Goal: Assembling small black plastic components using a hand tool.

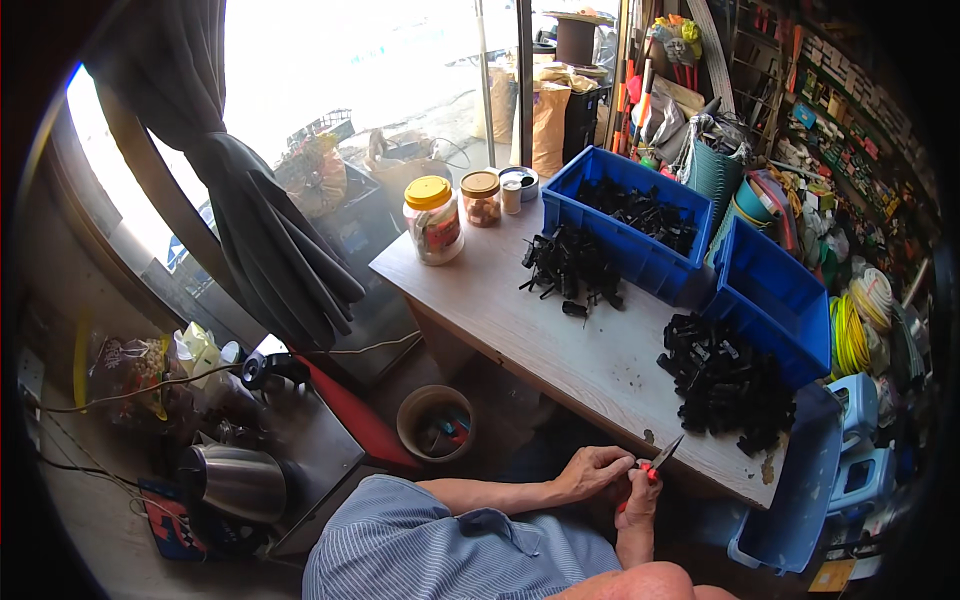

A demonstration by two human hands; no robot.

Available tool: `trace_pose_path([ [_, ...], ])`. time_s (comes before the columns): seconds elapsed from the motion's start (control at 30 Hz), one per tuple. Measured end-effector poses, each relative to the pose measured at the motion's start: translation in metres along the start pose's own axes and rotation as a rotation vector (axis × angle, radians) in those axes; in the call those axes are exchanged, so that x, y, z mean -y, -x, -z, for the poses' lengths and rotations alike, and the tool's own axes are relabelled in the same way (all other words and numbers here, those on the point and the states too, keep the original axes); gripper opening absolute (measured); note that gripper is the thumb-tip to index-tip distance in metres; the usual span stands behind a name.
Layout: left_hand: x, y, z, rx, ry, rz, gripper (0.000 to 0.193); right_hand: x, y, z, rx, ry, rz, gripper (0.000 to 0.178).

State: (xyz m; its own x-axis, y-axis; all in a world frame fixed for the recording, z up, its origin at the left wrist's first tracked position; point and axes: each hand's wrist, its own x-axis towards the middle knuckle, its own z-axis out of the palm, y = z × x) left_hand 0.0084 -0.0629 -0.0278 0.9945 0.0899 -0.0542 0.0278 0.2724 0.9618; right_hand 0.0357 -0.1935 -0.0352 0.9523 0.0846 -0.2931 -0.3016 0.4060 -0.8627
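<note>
Gripping red-handled scissors, right hand wrapped round the handles, blades pointing far-right toward desk. Black plastic parts pile beyond, nearer this hand. Left hand just left, fingers curled in; cannot tell whether they pinch anything.

Glaring overexposed window, dim lower left, fisheye-bent edges

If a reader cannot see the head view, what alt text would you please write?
A person's right hand holds a red-handled pointed tool, the left hand close by, at a pale table's edge. Two heaps of small black parts lie there beside two blue bins, one holding similar parts.
</note>
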Motion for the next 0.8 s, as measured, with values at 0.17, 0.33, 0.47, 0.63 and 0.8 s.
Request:
trace_pose_path([
  [0.17, -0.006, -0.008, 0.006, -0.002, 0.239, 0.365, 0.024, 0.002, 0.005, -0.002, 0.033, 0.087, -0.068, 0.01],
  [0.33, -0.008, -0.013, 0.002, -0.014, 0.527, 0.656, 0.014, 0.011, 0.011, -0.008, 0.086, 0.142, -0.12, 0.007],
  [0.47, -0.01, -0.018, -0.005, -0.076, 0.471, 0.694, 0.013, 0.01, 0.012, -0.013, 0.006, 0.236, -0.117, 0.007],
  [0.63, -0.01, -0.015, -0.003, -0.037, 0.463, 0.692, 0.015, 0.014, 0.017, -0.016, -0.019, 0.274, -0.138, 0.009],
  [0.8, -0.008, -0.012, 0.003, 0.074, 0.314, 0.496, 0.02, 0.02, 0.021, -0.02, -0.033, 0.191, -0.058, 0.013],
])
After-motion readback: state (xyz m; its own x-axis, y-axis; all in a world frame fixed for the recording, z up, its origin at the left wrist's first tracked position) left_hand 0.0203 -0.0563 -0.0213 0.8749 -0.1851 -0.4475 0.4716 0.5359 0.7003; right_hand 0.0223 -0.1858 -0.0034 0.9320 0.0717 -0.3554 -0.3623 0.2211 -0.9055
